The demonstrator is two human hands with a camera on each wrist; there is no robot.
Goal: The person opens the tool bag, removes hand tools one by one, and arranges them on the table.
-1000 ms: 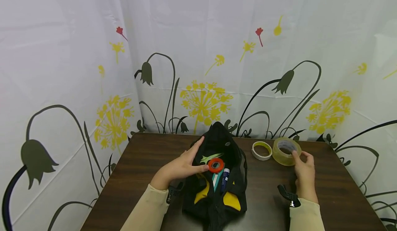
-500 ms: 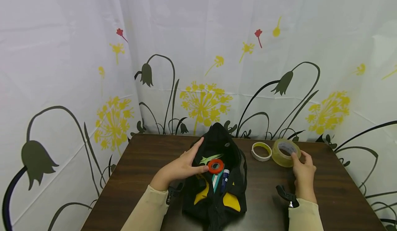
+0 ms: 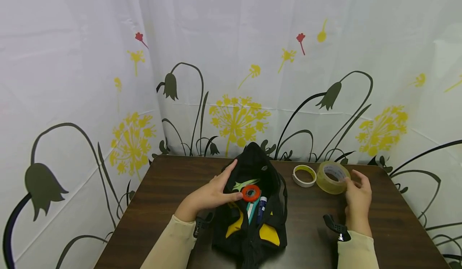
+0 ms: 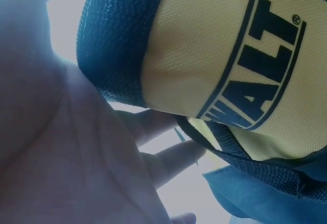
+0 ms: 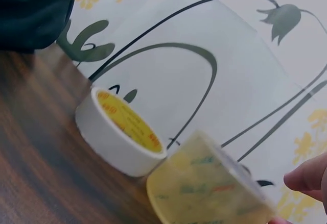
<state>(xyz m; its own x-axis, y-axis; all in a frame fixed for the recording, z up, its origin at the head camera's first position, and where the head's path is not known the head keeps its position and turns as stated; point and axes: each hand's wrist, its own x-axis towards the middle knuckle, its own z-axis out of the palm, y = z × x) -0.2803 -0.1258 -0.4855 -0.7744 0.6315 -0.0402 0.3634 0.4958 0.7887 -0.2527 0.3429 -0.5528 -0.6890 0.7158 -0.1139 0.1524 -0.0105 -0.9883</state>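
Observation:
A black and yellow tool bag, lettered "WALT" in the left wrist view, stands unzipped on the table. Inside show an orange-red tape roll, a pale green thing, a teal and white tool and a blue tube with a pale cap. My left hand rests against the bag's left side, fingers and thumb straight and spread, the thumb tip reaching the orange roll. My right hand is at the right edge of a clear packing tape roll, one fingertip at its edge and another raised off it.
A white tape roll with a yellow inside lies just left of the packing tape. Behind the dark wood table hangs a white flower-print curtain. Each wrist wears a black camera strap.
My right hand has shifted slightly right; its thumb has drawn back from over the packing tape to its edge. The left hand and the bag stay put.

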